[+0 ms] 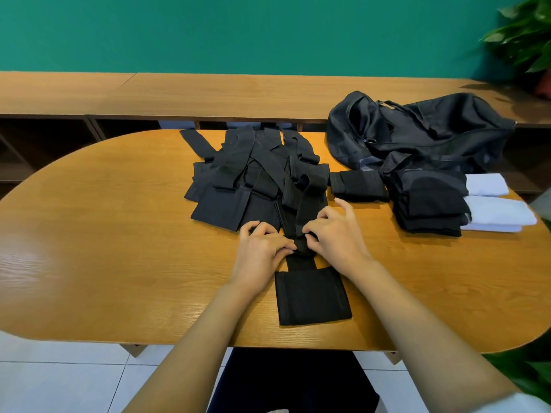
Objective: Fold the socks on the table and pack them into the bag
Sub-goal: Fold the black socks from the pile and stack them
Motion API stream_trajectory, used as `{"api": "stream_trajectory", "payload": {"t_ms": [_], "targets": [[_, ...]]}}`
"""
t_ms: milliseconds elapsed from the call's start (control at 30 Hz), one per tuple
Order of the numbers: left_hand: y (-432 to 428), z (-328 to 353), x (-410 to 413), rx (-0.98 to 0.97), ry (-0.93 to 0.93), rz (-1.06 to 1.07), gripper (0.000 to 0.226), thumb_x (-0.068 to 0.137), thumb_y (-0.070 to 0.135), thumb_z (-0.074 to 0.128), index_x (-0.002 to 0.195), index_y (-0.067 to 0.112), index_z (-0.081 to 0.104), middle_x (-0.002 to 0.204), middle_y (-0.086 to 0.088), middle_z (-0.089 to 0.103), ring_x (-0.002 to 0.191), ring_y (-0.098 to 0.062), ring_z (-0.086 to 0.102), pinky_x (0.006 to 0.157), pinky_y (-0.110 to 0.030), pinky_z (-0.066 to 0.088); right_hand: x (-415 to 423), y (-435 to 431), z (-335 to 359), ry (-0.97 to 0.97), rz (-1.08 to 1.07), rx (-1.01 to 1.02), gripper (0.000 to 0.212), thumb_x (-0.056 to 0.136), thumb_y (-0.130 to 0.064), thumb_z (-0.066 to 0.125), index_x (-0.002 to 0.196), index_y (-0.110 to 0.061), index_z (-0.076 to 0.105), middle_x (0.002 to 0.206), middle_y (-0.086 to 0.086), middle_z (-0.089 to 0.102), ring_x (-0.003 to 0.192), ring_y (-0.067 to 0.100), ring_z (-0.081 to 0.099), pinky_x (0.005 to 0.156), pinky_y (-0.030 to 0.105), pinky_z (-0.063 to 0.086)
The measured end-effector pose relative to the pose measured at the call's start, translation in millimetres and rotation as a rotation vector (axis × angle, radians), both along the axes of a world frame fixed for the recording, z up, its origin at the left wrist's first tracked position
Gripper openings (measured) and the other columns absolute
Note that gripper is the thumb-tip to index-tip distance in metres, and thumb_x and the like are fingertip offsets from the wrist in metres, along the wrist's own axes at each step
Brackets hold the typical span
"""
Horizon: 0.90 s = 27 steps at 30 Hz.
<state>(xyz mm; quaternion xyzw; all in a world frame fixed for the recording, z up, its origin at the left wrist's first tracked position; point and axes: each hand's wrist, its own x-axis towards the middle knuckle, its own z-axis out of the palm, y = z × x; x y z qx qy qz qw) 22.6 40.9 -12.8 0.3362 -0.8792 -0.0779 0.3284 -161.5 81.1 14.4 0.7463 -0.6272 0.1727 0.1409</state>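
Left hand (262, 248): bare, with the forearm uncovered all the way back to the near edge of the view.
Right hand (335, 235): bare too, its forearm uncovered as far as the near right corner.
Sleeve (529, 402): pale, white-looking cloth on the right upper arm, with only its edge showing.
Lap garment (286, 380): dark, navy to black, seen between the two forearms.
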Motion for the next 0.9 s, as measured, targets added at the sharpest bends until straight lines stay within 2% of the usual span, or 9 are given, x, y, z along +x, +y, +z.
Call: {"api": "stream_trajectory", "payload": {"t_ms": [167,367,400,500,567,633,767,833,900], "targets": [[-1,0,0,-0.037,0.014,0.000,0.013,0.078,0.019,0.077,0.087,0.028,0.075,0.084,0.016,0.071,0.089,-0.009,0.053,0.096,-0.037,0.029,-3,3,1,-0.052,-0.034,-0.096,0.005,0.077,-0.018,0.077,0.082,-0.020,0.077,0.069,-0.005,0.065,0.083,0.017,0.060,0.108,0.053,0.034],[-2,-3,-1,-0.063,0.018,0.005,0.009,0.080,0.018,0.075,0.085,0.027,0.075,0.081,0.014,0.070,0.087,-0.008,0.050,0.095,-0.037,0.029,-1,4,-5,-0.133,-0.166,-0.081,0.007,0.078,-0.021,0.078,0.084,-0.022,0.076,0.074,-0.003,0.067,0.087,0.016,0.062,0.108,0.051,0.032],[-2,-4,1,-0.072,0.023,0.008,0.007,0.083,0.022,0.071,0.084,0.027,0.075,0.079,0.012,0.068,0.088,-0.009,0.048,0.095,-0.037,0.029,-2,4,-5,-0.148,-0.192,-0.097,0.006,0.079,-0.021,0.077,0.085,-0.021,0.076,0.076,-0.003,0.067,0.088,0.017,0.062,0.108,0.051,0.032],[-2,-8,11,-0.067,0.030,0.039,0.024,0.091,0.036,0.051,0.085,0.030,0.074,0.078,0.012,0.065,0.091,-0.009,0.049,0.097,-0.034,0.029,-17,2,6,-0.238,-0.321,-0.148,0.006,0.082,-0.019,0.074,0.088,-0.018,0.075,0.082,0.002,0.068,0.092,0.021,0.062,0.109,0.051,0.030],[-2,-7,18,-0.087,0.026,0.033,0.028,0.091,0.037,0.048,0.085,0.029,0.074,0.077,0.014,0.068,0.090,-0.006,0.049,0.099,-0.033,0.028,-30,3,17,-0.234,-0.335,-0.138,0.007,0.084,-0.019,0.073,0.090,-0.017,0.075,0.086,0.003,0.067,0.099,0.023,0.061,0.112,0.050,0.025],[-1,-4,20,-0.097,0.029,0.035,0.027,0.091,0.035,0.049,0.086,0.027,0.074,0.076,0.014,0.068,0.090,-0.005,0.048,0.100,-0.033,0.027,-37,4,24,-0.177,-0.258,-0.050,0.009,0.087,-0.022,0.070,0.094,-0.020,0.075,0.095,0.001,0.068,0.110,0.022,0.056,0.115,0.050,0.018],[2,-6,18,-0.063,-0.009,0.055,0.012,0.086,0.027,0.063,0.091,0.026,0.074,0.084,0.013,0.071,0.095,-0.008,0.052,0.105,-0.034,0.025,-31,17,16,-0.065,-0.132,0.284,0.023,0.098,-0.040,0.051,0.113,-0.037,0.068,0.124,-0.016,0.063,0.132,0.011,0.038,0.118,0.048,0.001],[3,-7,18,-0.047,-0.010,0.065,0.012,0.082,0.021,0.072,0.093,0.025,0.074,0.088,0.013,0.072,0.097,-0.010,0.055,0.105,-0.034,0.025,-29,26,7,-0.099,-0.125,0.295,0.028,0.100,-0.042,0.046,0.121,-0.037,0.064,0.133,-0.017,0.057,0.135,0.010,0.035,0.119,0.048,0.001],[5,-6,19,-0.034,-0.020,0.060,0.017,0.080,0.017,0.075,0.096,0.024,0.074,0.092,0.013,0.073,0.100,-0.011,0.056,0.106,-0.036,0.025,-25,35,0,-0.148,-0.096,0.211,0.027,0.099,-0.038,0.049,0.120,-0.035,0.066,0.131,-0.016,0.060,0.132,0.010,0.039,0.119,0.048,0.004]]}}
